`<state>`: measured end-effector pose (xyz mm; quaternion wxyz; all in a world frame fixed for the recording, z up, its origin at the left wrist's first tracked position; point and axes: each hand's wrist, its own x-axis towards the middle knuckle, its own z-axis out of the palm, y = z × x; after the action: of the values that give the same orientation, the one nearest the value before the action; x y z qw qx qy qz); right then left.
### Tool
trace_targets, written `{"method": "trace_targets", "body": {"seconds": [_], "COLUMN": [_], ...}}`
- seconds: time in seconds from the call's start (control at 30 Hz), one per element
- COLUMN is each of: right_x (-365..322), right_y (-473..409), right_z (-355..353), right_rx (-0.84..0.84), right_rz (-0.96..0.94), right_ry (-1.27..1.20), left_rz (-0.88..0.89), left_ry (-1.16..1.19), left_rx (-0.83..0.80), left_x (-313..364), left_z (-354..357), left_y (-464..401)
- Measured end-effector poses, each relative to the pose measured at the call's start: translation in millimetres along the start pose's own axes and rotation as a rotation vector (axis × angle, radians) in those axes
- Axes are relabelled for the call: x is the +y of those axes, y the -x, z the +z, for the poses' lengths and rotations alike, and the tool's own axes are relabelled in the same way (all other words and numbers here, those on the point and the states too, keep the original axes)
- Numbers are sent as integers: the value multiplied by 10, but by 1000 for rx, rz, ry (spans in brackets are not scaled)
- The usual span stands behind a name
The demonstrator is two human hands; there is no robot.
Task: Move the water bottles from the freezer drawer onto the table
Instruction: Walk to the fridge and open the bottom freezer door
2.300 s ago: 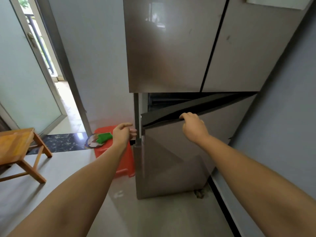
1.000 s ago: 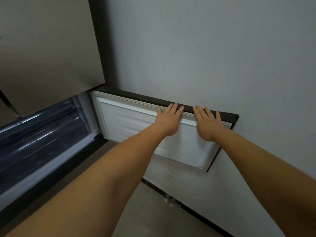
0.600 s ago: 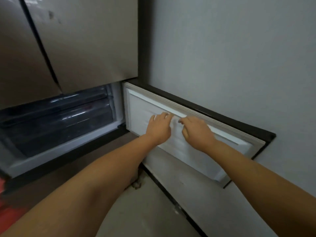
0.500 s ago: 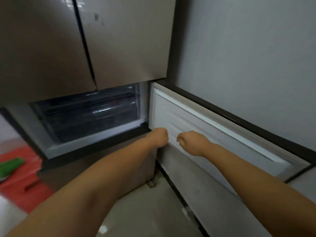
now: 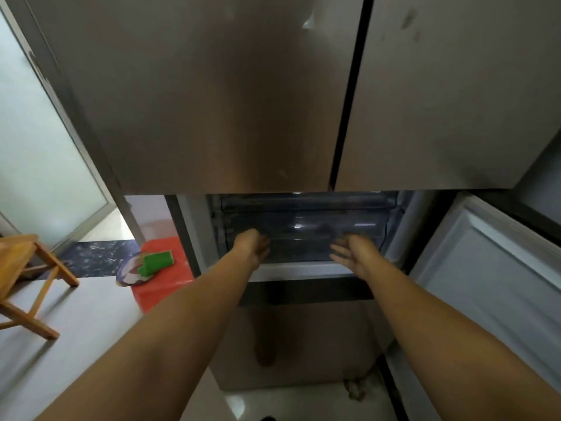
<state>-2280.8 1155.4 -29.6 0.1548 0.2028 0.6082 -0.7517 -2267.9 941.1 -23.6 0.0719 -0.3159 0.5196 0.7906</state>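
Observation:
The freezer compartment of a steel fridge stands open, showing a dark translucent freezer drawer (image 5: 306, 232) that is pushed in. No water bottles are visible through its front. My left hand (image 5: 252, 247) reaches the drawer's left front, fingers apart, holding nothing. My right hand (image 5: 353, 250) is at the drawer's right front, palm turned inward, fingers spread, also holding nothing. Whether either hand touches the drawer I cannot tell. A corner of a wooden table (image 5: 18, 262) shows at the far left.
The freezer door (image 5: 485, 268) is swung wide to the right, white inner side showing. A red stool (image 5: 164, 278) with a green object (image 5: 158, 261) and a plate on it stands left of the fridge. A glass door (image 5: 36, 147) is at left.
Both hands left the swung-open freezer door and moved left to the front of the drawer. My view turned from the door back to face the freezer compartment.

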Motion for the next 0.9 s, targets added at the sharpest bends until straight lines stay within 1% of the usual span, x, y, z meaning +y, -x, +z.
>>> {"method": "trace_targets", "body": {"seconds": [0.07,0.17,0.23,0.27,0.43,0.53,0.63,0.73,0.9], "right_x": [-81,-206,-249,-252,-232,-145,-38,95,291], "right_y": [-261,-522,-601,-644,-495,-297,-64,126,478], "right_z": [89,178,199,199,162,83,-12,-107,-290], "right_rx": [51,120,99,106,143,163,195,234,252], "right_rz": [18,20,-19,-18,15,63,83,110,140], "right_ry": [-124,-324,-481,-513,-451,-442,-378,-350,-322], "left_rz": [15,21,41,51,59,31,-22,-31,-32], "left_ry": [117,318,409,431,447,457,438,435,472], "left_rx": [32,14,-1,8,68,137,210,277,332], "left_x": [96,170,194,201,137,17,-138,-306,-554], "left_z": [7,21,44,50,67,27,-18,-41,-109], "left_y": [-254,-449,-462,-450,-290,-131,136,390,868]}}
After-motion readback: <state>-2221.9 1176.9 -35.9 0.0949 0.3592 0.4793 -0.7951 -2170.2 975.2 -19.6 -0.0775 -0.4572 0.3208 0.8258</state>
